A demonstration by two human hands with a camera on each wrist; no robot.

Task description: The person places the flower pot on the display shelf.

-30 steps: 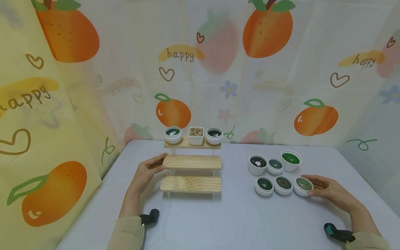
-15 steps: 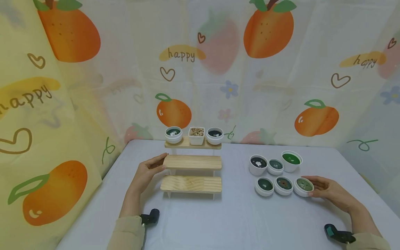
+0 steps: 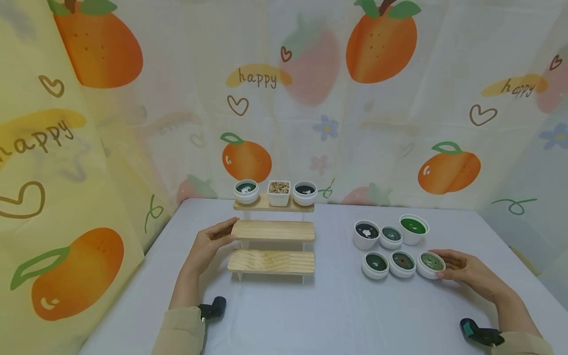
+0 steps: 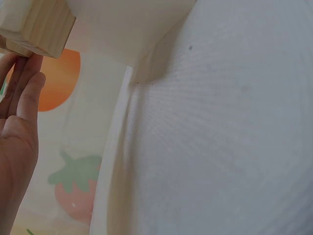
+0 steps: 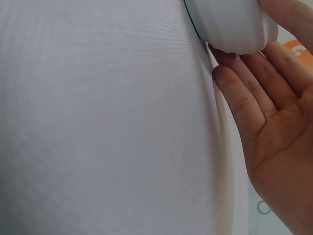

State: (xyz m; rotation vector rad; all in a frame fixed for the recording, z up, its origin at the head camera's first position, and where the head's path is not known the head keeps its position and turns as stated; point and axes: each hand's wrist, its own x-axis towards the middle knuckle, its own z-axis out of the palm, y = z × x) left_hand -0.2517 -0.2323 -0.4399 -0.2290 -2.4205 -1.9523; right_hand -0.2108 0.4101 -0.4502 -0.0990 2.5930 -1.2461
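Bowl [image 3: 430,265]: upright on bench [image 3: 355,315], rightmost; probably light, stiff, smooth, perhaps brittle; best held by opposite sides.
Right hand [image 3: 468,271]: clasping bowl between thumb and fingers.
Left hand [image 3: 207,245]: gripping rack [image 3: 272,230] end.

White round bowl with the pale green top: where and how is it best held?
I'd probably grip the white round bowl by its rounded outer wall, thumb in front and fingers behind, coming from the right: it stands upright at the front row's right end, and a white bowl with a brown-centred top crowds its left.
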